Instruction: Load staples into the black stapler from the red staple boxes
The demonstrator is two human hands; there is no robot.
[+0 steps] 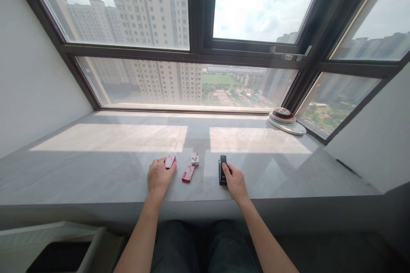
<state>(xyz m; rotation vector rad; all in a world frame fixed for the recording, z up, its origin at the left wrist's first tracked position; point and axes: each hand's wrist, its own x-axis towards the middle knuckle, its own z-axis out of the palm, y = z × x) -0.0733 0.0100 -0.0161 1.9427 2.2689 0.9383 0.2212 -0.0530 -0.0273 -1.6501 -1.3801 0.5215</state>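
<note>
My left hand (pixel 160 177) is closed around a small red-and-white box (pixel 170 161), its fingers wrapped over the box's left side. To the right of it, a flat red box (pixel 188 173) lies on the grey marble sill (pixel 112 179). A white-and-red box (pixel 195 158) with a dark picture on it sits just behind, close against the flat one. On the right, my right hand (pixel 236 180) grips a black stapler (pixel 222 170) standing lengthwise on the sill, thumb on top and the other fingers along its right side, partly hidden.
A stack of plates or round boards (pixel 286 126) stands in the far right corner by the window frame (pixel 237 62). The sill's front edge runs just before my legs (pixel 205 247). Below left is a white bin-like container (pixel 99 239) with something dark inside.
</note>
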